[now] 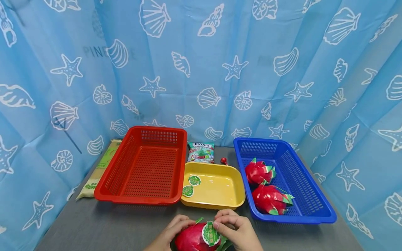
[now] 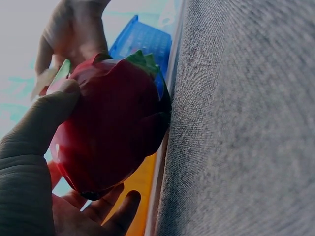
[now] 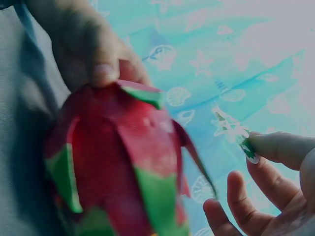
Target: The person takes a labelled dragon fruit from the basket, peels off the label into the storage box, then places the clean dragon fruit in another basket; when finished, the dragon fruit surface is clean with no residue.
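Observation:
My left hand (image 1: 173,230) grips a red dragon fruit (image 1: 192,238) with green-tipped scales, low in the head view near the table's front. In the left wrist view the thumb lies along one side of the fruit and the fingers come round below it. Between thumb and forefinger, my right hand (image 1: 236,230) pinches a green-and-white sticker (image 1: 211,234). From the head the sticker overlaps the fruit; the right wrist view shows the sticker (image 3: 241,137) edge-on, apart from the fruit (image 3: 118,162). Two similar stickers (image 1: 194,180) lie in the yellow tray (image 1: 216,202) just beyond.
A red basket (image 1: 138,199) stands left of the tray. On the right, a blue basket (image 1: 309,195) holds two dragon fruits (image 1: 270,199). Behind the tray are a candy bag (image 1: 201,152) and a small red lollipop (image 1: 224,160). A long yellow-green packet (image 1: 105,164) lies at far left.

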{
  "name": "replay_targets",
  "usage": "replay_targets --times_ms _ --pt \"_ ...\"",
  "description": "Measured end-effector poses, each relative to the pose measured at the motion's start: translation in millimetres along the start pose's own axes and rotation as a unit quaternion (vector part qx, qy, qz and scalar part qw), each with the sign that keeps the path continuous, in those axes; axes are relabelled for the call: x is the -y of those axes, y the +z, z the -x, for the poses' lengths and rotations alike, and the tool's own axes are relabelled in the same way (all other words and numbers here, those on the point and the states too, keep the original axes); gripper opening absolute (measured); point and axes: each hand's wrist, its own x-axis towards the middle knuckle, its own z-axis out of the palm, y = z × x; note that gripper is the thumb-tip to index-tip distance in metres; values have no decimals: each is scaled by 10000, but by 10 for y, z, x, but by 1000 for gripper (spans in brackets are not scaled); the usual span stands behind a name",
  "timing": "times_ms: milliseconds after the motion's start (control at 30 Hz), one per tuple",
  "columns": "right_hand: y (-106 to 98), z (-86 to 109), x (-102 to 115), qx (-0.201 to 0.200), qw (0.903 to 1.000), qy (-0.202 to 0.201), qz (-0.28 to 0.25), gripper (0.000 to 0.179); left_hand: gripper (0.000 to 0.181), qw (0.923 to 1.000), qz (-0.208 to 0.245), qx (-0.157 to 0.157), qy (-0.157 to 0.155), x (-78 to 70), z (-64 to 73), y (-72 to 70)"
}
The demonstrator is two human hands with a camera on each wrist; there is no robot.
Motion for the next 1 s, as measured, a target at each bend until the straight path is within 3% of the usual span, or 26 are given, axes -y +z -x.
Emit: replay_targets --times_ms 233,400,600,800,1000 --pt "-53 -26 278 -379 9989 -131 -241 27 67 9993 -276 4 245 19 -3 -30" --pt "-49 -84 547 -722 9959 -435 -319 23 64 9998 -82 38 -154 23 -1 -43" --pt "-93 -188 760 -814 9915 -983 -242 20 70 9998 -10 140 -167 58 18 -61" --pt "-142 -307 884 -750 9903 -1168 -5 22 78 9989 151 312 -330 56 12 -65" --pt "-167 -507 876 -589 9918 -1068 392 26 80 9891 742 462 -1184 -1 -15 -57"
